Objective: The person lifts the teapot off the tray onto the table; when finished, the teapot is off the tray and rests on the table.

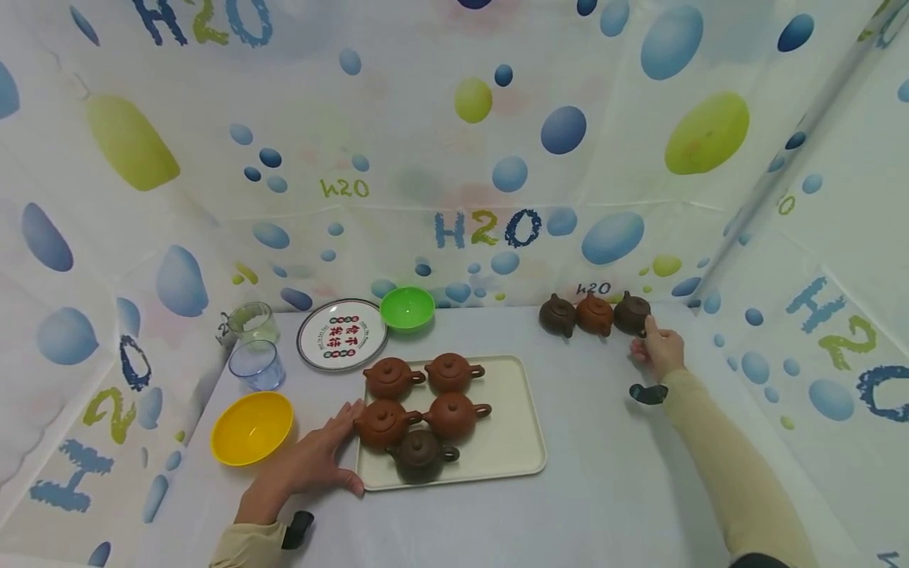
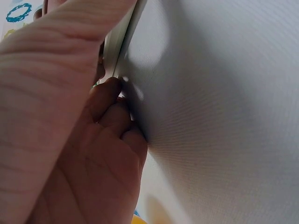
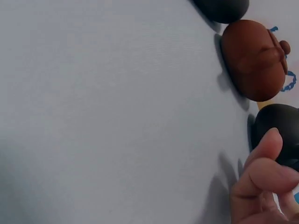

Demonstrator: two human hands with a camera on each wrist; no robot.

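At the back right, my right hand (image 1: 660, 351) pinches the handle side of a dark brown teapot (image 1: 632, 314). In the right wrist view, the thumb and bent fingers (image 3: 264, 179) meet the dark teapot (image 3: 280, 128); the handle itself is hidden. Beside it stand a reddish-brown teapot (image 1: 594, 314) and another dark teapot (image 1: 558, 315). My left hand (image 1: 319, 454) rests at the left edge of a cream tray (image 1: 514, 426), thumb spread by its front corner. Several reddish-brown teapots (image 1: 454, 416) and one dark teapot (image 1: 419, 454) sit on the tray's left part.
A yellow bowl (image 1: 252, 430) stands left of the left hand. Behind it are a blue glass (image 1: 257, 367) and a clear glass mug (image 1: 252, 322). A printed plate (image 1: 342, 334) and a green bowl (image 1: 407, 309) lie along the back. Patterned cloth walls border the white table.
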